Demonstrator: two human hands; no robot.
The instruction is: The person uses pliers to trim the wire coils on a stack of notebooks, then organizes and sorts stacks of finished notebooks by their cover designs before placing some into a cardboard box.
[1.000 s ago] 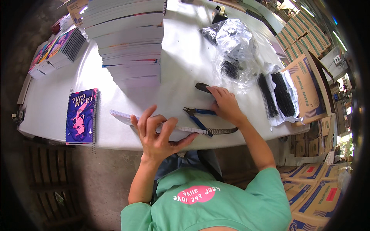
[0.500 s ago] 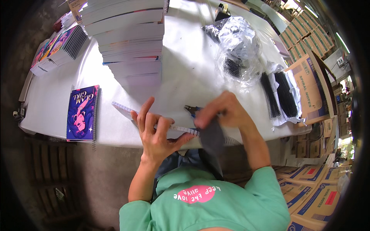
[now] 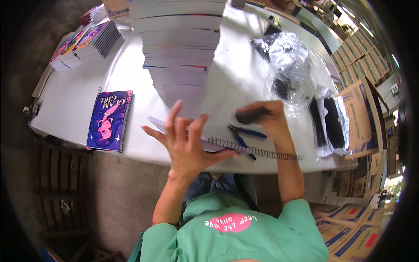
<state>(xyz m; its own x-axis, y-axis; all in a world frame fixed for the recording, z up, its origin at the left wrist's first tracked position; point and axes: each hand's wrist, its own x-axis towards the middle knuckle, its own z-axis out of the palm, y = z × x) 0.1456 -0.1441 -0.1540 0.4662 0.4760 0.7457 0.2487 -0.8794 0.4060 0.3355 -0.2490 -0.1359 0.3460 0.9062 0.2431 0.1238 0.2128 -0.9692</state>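
Observation:
My left hand (image 3: pixel 187 146) grips a notebook (image 3: pixel 157 123) seen edge-on, thumb on the near side and the other fingers spread over the far side. A wire coil (image 3: pixel 257 151) runs along its edge and sticks out far to the right, past my right forearm. Closed around a dark grey, soft-looking piece (image 3: pixel 252 115), my right hand (image 3: pixel 274 117) hovers beyond the coil; the piece's exact kind is unclear. Blue-handled cutting pliers (image 3: pixel 242 137) lie on the table between the hands, partly behind the coil.
A tall paper stack (image 3: pixel 181 48) stands ahead on the white table (image 3: pixel 65 102). A purple-covered spiral notebook (image 3: pixel 109 121) lies left, bound notebooks (image 3: pixel 85 46) behind it. At right are clear plastic bags (image 3: pixel 290 65), black coils (image 3: pixel 334 124) and a carton (image 3: pixel 360 118).
My right hand has lifted the dark piece off the coil and moved away from it. More coil now shows at the right, and the pliers are uncovered. The whole view has shifted.

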